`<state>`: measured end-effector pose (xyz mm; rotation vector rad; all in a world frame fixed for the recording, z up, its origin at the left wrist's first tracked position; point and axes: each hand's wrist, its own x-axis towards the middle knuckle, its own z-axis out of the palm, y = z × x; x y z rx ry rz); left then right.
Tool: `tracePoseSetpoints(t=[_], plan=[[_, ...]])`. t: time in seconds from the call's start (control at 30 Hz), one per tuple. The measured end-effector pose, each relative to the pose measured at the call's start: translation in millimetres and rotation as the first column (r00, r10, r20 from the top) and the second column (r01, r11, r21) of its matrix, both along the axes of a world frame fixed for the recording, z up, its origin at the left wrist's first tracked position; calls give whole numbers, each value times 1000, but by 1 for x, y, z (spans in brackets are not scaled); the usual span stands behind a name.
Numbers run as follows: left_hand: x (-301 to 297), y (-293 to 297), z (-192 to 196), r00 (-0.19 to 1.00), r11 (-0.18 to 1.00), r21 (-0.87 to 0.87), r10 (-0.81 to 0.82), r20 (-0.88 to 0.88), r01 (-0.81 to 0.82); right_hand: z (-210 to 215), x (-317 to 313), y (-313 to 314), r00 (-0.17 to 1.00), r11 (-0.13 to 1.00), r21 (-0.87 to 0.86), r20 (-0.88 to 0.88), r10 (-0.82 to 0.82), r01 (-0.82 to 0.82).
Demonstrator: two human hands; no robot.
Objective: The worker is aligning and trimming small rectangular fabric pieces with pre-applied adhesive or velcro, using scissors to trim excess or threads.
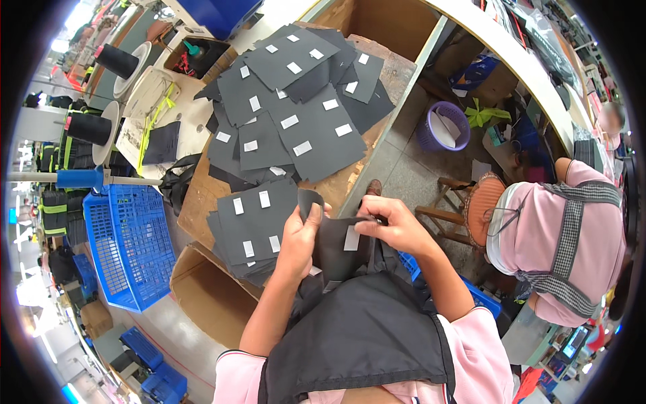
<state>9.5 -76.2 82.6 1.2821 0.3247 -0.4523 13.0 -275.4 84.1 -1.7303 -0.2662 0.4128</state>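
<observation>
Wooden tabletop (399, 71), black panels (319, 129), white labels (302, 148), left fingers (314, 213) and right fingers (381, 208) pinching one labelled panel (334, 244)

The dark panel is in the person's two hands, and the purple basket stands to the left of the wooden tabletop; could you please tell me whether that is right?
Not quite: the head view shows the purple basket to the right of the wooden tabletop. The dark panel is indeed in the left hand and right hand.
</observation>
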Motion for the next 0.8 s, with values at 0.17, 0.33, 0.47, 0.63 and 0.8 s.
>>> tracePoseSetpoints(t=[0.17,0.33,0.47,0.63,0.8], plan=[[0,11,16,998,984,-165,-68,12,69,-5,-5,9,863,927,251,-489,-127,279],[7,4,18,980,981,-88,-181,-81,174,-8,-10,24,859,896,260,-468,-209,360],[3,6,13,986,989,-117,-111,-124,96,-2,-19,36,860,867,54,107,-499,496],[3,8,12,991,992,-114,-70,-116,57,15,-36,22,836,857,-249,452,-309,452],[2,7,13,993,991,-79,-108,-51,104,14,-26,22,810,853,-342,568,-146,394]])
